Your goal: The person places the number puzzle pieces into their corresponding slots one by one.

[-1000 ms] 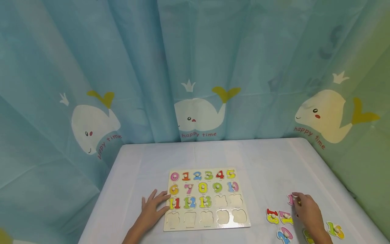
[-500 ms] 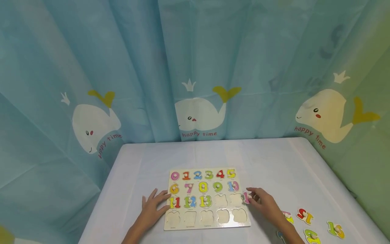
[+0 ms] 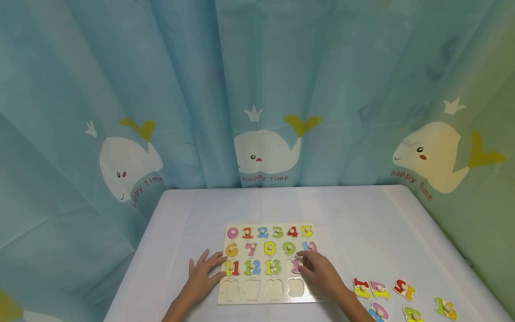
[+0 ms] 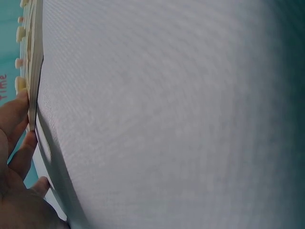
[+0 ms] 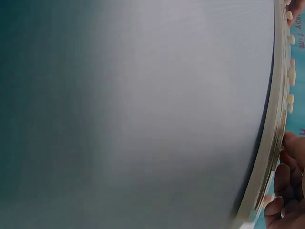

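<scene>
Left hand (image 3: 206,273), fingers extended, on number puzzle board (image 3: 243,298) left edge, probably bracing it; right hand (image 3: 322,271) pinches pink number piece (image 3: 296,266) over third row, lower centre of frame; loose number pieces (image 3: 380,290) lower right, likely for easy reach

A blue-green curtain (image 3: 181,67) printed with white whales (image 3: 267,152) hangs behind a white-covered table (image 3: 193,210).

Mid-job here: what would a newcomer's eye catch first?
First, probably the three white whales on the curtain behind the table. Next, the number board on the table, with the left hand at its left edge and the right hand holding a pink-numbered piece at the third row. Loose number pieces lie to the right.
</scene>
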The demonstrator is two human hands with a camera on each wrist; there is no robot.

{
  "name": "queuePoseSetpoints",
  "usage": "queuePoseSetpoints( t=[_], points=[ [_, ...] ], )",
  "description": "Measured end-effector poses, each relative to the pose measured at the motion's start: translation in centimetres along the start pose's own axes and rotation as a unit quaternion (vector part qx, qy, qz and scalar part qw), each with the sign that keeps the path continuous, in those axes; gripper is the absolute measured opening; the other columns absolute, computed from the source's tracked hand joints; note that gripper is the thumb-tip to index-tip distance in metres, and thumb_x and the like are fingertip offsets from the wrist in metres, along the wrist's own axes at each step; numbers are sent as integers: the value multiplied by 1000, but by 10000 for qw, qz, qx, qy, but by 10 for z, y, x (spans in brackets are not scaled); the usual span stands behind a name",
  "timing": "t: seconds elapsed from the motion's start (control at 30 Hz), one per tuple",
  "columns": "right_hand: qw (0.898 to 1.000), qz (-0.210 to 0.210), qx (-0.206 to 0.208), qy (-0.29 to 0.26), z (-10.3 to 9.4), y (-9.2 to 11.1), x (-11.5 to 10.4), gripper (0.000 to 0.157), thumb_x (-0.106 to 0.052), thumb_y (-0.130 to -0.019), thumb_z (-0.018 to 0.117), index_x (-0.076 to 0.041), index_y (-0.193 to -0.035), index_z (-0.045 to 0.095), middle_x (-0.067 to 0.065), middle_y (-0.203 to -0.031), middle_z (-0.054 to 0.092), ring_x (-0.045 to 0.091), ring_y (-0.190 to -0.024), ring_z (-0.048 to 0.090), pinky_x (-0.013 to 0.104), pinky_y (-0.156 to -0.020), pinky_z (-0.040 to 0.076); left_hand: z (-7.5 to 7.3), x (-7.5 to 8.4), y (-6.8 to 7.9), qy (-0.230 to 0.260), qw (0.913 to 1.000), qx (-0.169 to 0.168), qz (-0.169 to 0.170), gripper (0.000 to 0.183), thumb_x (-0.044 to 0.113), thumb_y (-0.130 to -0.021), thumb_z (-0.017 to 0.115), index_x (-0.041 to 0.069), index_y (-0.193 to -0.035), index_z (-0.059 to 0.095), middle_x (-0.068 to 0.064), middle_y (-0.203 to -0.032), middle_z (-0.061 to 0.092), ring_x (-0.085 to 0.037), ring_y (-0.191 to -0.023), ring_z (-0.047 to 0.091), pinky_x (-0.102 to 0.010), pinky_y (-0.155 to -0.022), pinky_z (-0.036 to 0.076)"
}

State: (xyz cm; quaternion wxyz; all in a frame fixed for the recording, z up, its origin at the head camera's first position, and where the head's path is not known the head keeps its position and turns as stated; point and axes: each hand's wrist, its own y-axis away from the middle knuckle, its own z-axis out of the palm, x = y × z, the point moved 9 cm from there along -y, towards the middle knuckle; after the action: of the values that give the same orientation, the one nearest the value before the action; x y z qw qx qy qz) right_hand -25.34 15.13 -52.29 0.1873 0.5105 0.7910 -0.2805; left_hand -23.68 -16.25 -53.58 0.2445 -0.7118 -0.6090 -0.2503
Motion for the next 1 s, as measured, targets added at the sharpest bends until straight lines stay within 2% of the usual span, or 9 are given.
queuePoseSetpoints(
  t=[0.23,0.43,0.77,1.0],
  points=[
    [9988,72,-258,398,13,-5,-11,31,-14,-79,76,-11,-107,66,-12,-88,56,4,-78,48,30,-70,47,2,-3,0,32,10000,-36,-60,38,27,-82,72,16,-118,66,-10,-131,55,-45,-133,25,-73,-98,-5],
    [9968,117,-512,599,20,-8,-19,29,-11,-80,74,-11,-108,65,-12,-86,54,4,-76,47,28,-68,47,1,-4,0,16,10000,34,-36,38,26,-81,73,16,-118,66,-10,-131,55,-45,-133,26,-73,-98,-5],
    [9976,367,-528,241,23,-6,-12,26,-11,-83,71,-11,-108,64,-12,-84,54,3,-70,47,25,-62,47,1,-2,0,70,10000,13,-22,38,26,-82,73,16,-118,66,-11,-131,55,-46,-132,26,-74,-97,-5],
    [9991,174,-344,184,20,-5,-16,25,-10,-83,72,-9,-106,65,-12,-82,54,2,-68,46,24,-59,46,-1,1,2,13,10000,12,45,39,28,-81,73,17,-118,66,-11,-130,56,-47,-131,27,-76,-95,-3]
  ],
)
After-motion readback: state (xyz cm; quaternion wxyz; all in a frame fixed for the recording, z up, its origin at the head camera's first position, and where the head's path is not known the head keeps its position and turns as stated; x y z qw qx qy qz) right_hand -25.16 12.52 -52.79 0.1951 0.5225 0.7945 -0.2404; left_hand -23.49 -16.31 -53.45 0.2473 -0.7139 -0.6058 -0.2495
